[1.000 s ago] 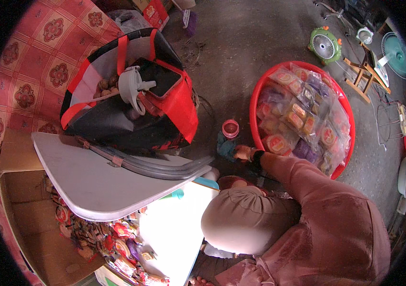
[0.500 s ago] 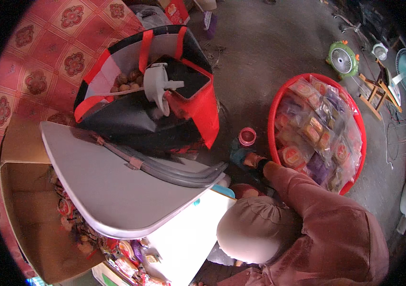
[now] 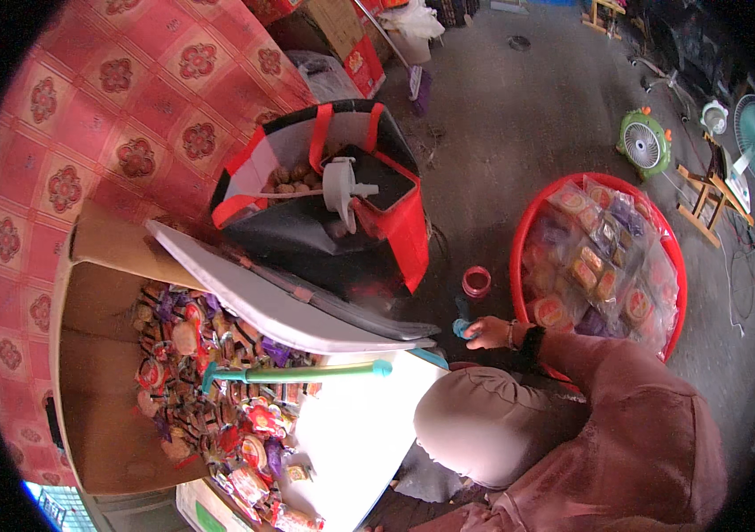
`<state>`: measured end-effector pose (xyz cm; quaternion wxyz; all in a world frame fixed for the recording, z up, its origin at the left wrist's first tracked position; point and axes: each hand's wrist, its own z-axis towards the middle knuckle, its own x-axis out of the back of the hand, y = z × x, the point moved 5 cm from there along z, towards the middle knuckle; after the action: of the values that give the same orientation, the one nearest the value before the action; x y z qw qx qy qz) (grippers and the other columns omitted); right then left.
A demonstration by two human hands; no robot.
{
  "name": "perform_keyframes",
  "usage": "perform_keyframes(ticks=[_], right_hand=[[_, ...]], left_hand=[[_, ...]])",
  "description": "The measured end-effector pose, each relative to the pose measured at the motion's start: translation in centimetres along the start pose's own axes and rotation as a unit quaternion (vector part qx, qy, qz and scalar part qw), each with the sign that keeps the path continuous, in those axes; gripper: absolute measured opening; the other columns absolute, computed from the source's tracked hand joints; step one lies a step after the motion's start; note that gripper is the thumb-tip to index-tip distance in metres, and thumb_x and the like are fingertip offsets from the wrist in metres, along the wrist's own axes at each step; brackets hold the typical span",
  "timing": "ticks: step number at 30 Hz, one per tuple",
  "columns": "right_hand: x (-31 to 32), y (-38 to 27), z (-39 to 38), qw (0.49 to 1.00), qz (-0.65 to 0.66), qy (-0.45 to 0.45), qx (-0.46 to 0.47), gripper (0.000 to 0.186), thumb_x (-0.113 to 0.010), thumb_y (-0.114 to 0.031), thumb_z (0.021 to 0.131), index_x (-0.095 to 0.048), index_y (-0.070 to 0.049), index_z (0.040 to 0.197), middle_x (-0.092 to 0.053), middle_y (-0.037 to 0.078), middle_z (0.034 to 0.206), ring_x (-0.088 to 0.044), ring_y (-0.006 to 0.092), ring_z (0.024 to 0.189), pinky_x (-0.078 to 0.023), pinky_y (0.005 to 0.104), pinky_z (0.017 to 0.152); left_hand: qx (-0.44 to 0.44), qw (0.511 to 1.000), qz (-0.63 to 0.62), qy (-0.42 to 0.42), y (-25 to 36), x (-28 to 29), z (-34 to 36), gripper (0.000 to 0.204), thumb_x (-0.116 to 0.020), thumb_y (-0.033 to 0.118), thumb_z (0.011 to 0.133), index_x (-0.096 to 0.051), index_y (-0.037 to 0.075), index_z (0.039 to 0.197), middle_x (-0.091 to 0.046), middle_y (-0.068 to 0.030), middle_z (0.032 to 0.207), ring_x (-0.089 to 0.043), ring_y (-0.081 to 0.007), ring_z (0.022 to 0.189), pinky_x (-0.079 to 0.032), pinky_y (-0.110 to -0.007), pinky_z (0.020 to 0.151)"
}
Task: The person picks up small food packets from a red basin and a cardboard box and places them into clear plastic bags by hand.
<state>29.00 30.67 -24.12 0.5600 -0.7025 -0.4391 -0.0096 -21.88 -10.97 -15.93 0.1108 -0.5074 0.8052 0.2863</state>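
Observation:
My right hand (image 3: pixel 488 333) reaches out from a pink sleeve, with a black band at the wrist. Its fingers are closed on a small blue thing (image 3: pixel 462 326) whose kind I cannot make out. A small round pink container (image 3: pixel 476 282), open at the top, stands on the floor just beyond it. Right of the hand is a red basin (image 3: pixel 519 257) piled with clear-wrapped packages (image 3: pixel 586 266). My left hand is out of view. My bent knee (image 3: pixel 475 426) rises below the right hand.
A pale board (image 3: pixel 245 301) with dark bands leans over a cardboard box (image 3: pixel 112 399) and small wrapped snacks (image 3: pixel 209 372). Before it lies a green rod with a T-shaped end (image 3: pixel 307 373). Behind stands a red-black bag (image 3: pixel 298 244) holding walnuts. Fans (image 3: pixel 645 144) stand far right.
The view has shifted, and the pale board appears more edge-on, baring the green rod and more snacks. My right hand has drawn back from beside the pink container with the blue thing.

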Motion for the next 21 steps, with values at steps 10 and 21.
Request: perform_keyframes(ticks=[10,21], right_hand=[[15.3,-19.3,-9.7,0.959,0.052,0.111,0.257,0.033,-0.066,-0.021,0.087,-0.062,-0.003,0.114,-0.062,0.014,0.108,-0.061,0.0235,0.099,-0.050,0.0338,0.084],[25.5,-36.1,-14.0,0.872,0.145,0.221,0.411,0.034,-0.064,-0.015,0.088,-0.059,-0.001,0.119,-0.057,0.009,0.114,-0.058,0.0179,0.101,-0.046,0.0307,0.089]], left_hand=[[-0.118,0.988,0.097,0.025,-0.5,-4.3,0.0,0.027,-0.046,0.034,0.098,-0.059,0.013,0.108,-0.066,-0.0013,0.089,-0.056,-0.0080,0.063,-0.044,-0.015,0.048],[-0.188,0.972,0.136,0.042,-1.2,-3.4,-1.1,0.030,-0.044,0.032,0.099,-0.055,0.012,0.117,-0.066,-0.0030,0.097,-0.058,-0.0089,0.070,-0.046,-0.016,0.051]])
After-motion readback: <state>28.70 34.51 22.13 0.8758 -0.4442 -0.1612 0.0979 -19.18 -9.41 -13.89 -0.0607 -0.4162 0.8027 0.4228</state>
